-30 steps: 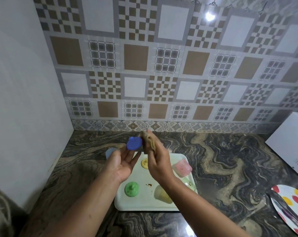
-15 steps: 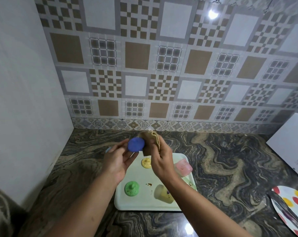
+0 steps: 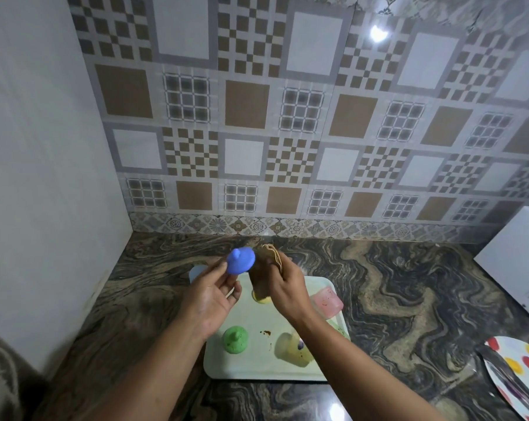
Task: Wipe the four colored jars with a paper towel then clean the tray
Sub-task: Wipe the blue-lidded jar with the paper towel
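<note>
Right now I hold a blue lid (image 3: 240,260) up in the air with my left hand (image 3: 210,294). My fingertips pinch its edge, and its little knob points up and toward me. My right hand (image 3: 283,288) is just beside it, curled tight round a crumpled brown paper towel (image 3: 264,270). The towel touches the side of the blue lid.

Down below my hands sits the pale green tray (image 3: 258,367) on the counter. A green lid (image 3: 235,340) rests on the tray near its left front, knob up. A yellow jar (image 3: 292,349) lies on its side near the front, with dark spots on it. A pink jar (image 3: 327,300) lies tipped over near the right back edge. A yellow lid (image 3: 261,298) peeks out under my right hand. Some brown smudges (image 3: 266,333) mark the tray between the green lid and the yellow jar.

A light blue jar (image 3: 196,271) stands off the tray, to the left, partly hidden by my left hand.

All of this is on a dark swirly stone counter (image 3: 394,299). A tiled wall (image 3: 287,117) with brown and white squares stands behind it. A white box (image 3: 518,259) sits at the far right. A plate with red and yellow dots (image 3: 521,372) is at the right front corner.
</note>
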Demonstrator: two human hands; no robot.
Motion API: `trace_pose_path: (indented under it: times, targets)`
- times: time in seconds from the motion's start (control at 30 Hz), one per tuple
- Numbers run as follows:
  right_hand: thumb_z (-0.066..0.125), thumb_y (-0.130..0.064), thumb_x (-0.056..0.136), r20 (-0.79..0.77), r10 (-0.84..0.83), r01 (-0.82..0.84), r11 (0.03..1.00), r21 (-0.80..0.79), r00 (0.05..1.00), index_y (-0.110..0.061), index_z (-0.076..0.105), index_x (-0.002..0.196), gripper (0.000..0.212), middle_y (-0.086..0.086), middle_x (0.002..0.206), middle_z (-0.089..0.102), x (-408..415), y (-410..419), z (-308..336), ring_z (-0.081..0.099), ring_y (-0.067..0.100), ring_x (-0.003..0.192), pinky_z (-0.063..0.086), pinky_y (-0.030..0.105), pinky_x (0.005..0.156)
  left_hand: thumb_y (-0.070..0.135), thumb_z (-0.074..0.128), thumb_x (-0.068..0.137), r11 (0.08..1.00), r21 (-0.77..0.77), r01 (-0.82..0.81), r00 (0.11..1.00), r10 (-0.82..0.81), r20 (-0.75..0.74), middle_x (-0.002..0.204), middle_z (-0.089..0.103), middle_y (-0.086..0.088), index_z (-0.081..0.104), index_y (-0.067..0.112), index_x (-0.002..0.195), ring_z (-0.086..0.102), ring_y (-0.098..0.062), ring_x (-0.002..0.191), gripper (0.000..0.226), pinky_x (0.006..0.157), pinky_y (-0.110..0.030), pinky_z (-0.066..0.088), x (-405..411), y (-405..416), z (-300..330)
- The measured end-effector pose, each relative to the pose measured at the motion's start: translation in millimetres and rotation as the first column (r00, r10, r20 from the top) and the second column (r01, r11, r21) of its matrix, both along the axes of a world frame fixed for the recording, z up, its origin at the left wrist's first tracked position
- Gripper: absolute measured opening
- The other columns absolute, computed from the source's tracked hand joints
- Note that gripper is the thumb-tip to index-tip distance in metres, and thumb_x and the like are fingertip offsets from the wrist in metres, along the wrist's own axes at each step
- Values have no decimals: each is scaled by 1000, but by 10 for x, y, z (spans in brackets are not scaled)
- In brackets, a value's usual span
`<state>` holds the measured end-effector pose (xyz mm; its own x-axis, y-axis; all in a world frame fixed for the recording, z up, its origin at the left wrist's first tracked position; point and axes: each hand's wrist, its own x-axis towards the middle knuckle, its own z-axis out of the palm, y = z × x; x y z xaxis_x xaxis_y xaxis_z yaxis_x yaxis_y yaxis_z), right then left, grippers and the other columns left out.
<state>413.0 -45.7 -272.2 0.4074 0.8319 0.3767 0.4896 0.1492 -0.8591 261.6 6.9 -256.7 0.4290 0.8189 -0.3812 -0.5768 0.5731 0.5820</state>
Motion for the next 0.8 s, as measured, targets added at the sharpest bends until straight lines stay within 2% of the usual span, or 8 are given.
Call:
trace_pose_path:
  times: [0.07,0.2,0.27,0.4,0.5,0.6,0.73,0.8]
  targets:
    - [47,-16,106,-13,10,-9,999,39,1000,-30,69,114,27,3,88,72,22,-13,34,64,11,78,57,36,73,9,57,98,1000,-30,1,1000,-1,8,83,75,-5,67,16,86,59,-15,76,17,72,-28,46,-41,14,-23]
    - [50,1,102,363,143,-229,952,205,921,-2,62,139,39,13,148,59,-42,-61,-41,52,20,144,44,35,118,11,56,99,998,-6,64,997,-64,-43,80,74,-7,69,11,92,65,-13,65,15,66,-26,52,-19,57,34]
    - [47,-4,104,298,137,-194,966,171,945,-5,66,132,34,10,139,65,-90,-58,-25,61,16,133,49,34,110,8,52,100,992,56,111,991,-106,-84,82,76,-6,70,10,99,68,-12,64,18,63,-25,53,-24,79,68]
    - [43,-8,110,-308,101,-139,985,-106,946,-12,65,87,32,9,73,62,-25,88,164,54,10,61,46,30,62,5,48,101,974,139,181,971,-155,-181,95,76,-5,70,11,109,69,-13,75,24,70,-29,52,-54,54,57]
    - [45,-10,107,-170,100,-88,993,77,980,-11,72,112,28,0,107,76,-90,46,168,72,13,97,57,36,86,5,54,100,958,247,143,947,-60,-317,103,73,-6,67,18,109,67,-16,83,20,67,-30,55,-59,97,59]
    - [46,-1,105,230,162,-204,964,171,960,-9,69,123,31,2,127,71,-107,-59,34,66,15,123,51,31,104,1,55,100,897,427,117,908,77,-411,103,71,-9,60,18,108,67,-21,91,20,60,-29,58,-95,141,83]
    - [46,-15,101,-89,155,-169,970,-176,984,-22,64,83,26,-4,76,68,74,91,17,58,14,69,50,35,69,-1,54,100,837,525,152,915,81,-395,97,73,-9,56,15,112,70,-15,91,20,69,-37,62,-93,86,91]
    - [47,-24,100,-74,159,-173,949,-264,985,-17,62,88,20,-2,75,65,200,180,8,56,18,68,52,43,68,1,58,98,821,541,183,886,101,-453,99,76,-11,57,15,115,72,-15,91,21,73,-41,63,-89,106,61]
